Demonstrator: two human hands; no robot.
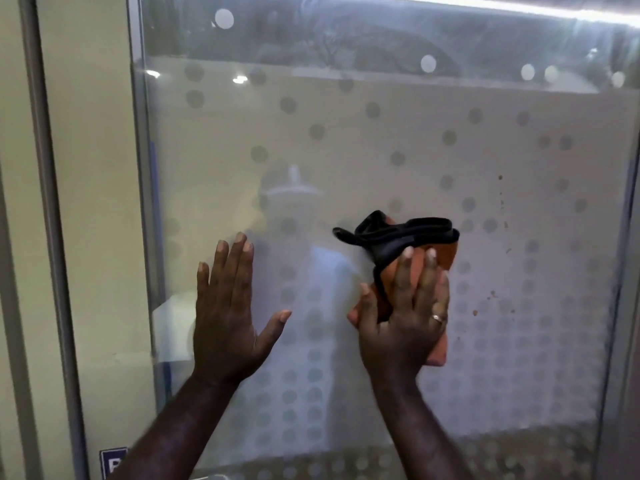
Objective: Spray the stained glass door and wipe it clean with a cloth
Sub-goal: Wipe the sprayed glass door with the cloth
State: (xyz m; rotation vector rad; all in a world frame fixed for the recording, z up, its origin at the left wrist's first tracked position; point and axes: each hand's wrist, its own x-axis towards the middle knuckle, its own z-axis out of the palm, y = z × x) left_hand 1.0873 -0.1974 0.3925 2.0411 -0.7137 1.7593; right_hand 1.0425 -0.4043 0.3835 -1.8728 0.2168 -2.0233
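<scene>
The glass door (381, 150) fills the view, frosted and patterned with grey dots. Small brown stain specks (491, 295) dot its right side, running from mid height downward. An orange cloth with a black edge (408, 244) is pressed flat against the glass near the centre by my right hand (405, 317), whose fingers are spread over it. My left hand (228, 313) lies flat on the glass to the left, fingers apart, holding nothing. No spray bottle is in view.
A metal door frame (138, 202) runs down the left of the glass, with a cream wall (90, 168) beside it. A blue sign (112, 462) sits low on the wall. Another frame edge (620, 306) runs down the right. Ceiling light glares along the top.
</scene>
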